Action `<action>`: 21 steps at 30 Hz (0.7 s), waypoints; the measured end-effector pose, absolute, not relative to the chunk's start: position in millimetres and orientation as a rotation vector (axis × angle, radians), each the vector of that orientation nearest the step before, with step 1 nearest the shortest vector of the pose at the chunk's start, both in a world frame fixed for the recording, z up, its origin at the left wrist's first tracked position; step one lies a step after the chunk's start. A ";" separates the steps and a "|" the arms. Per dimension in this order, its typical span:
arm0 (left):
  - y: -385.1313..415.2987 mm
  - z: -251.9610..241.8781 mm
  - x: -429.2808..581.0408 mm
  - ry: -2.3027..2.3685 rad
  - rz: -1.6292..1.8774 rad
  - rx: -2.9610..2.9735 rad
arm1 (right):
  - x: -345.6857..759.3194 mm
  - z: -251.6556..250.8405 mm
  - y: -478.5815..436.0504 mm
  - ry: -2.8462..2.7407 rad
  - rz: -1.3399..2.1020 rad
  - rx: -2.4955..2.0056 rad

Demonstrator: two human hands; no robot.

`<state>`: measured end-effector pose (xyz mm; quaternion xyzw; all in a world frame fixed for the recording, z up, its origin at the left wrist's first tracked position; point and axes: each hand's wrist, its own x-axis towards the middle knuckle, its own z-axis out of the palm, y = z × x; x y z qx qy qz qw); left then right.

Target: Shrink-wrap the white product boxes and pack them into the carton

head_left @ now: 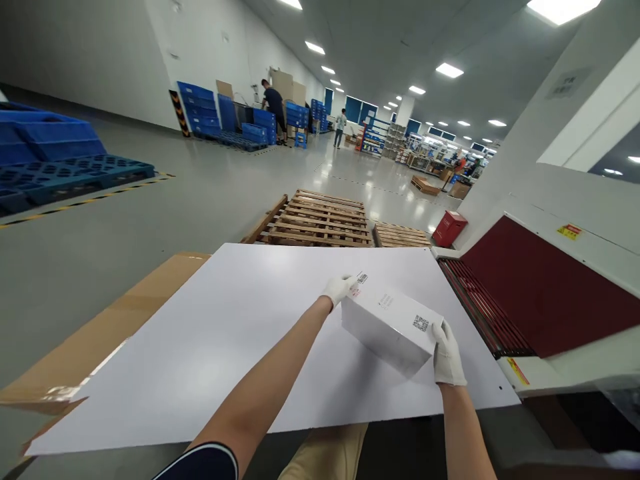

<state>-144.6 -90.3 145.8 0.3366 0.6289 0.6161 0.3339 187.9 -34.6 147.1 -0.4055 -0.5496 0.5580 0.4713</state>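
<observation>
While both gloved hands clamp it, white box [390, 325] sits betw. left grip [339, 289] & right grip [447, 355].

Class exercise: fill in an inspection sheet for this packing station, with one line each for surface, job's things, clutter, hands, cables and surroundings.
Surface: large white sheet lying over brown cardboard.
Job's things: white box with printed codes, held over the sheet.
Clutter: nothing seen.
Hands: gloved left hand grips the box's far end, gloved right hand its near end.
Cables: nothing seen.
Surroundings: roller conveyor at right, wooden pallets, blue crates, people working in the distance.
</observation>
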 end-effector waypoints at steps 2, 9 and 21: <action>-89.8 138.1 -142.8 1.604 1.643 0.793 | 185.6 149.7 -40.0 -1.358 1.350 -0.975; -155.0 105.6 -99.5 1.535 1.716 0.630 | 181.4 146.0 -85.4 -1.398 1.210 -0.922; -257.4 83.4 -10.7 0.940 1.648 0.261 | 175.1 105.2 -171.5 -1.590 0.619 -0.717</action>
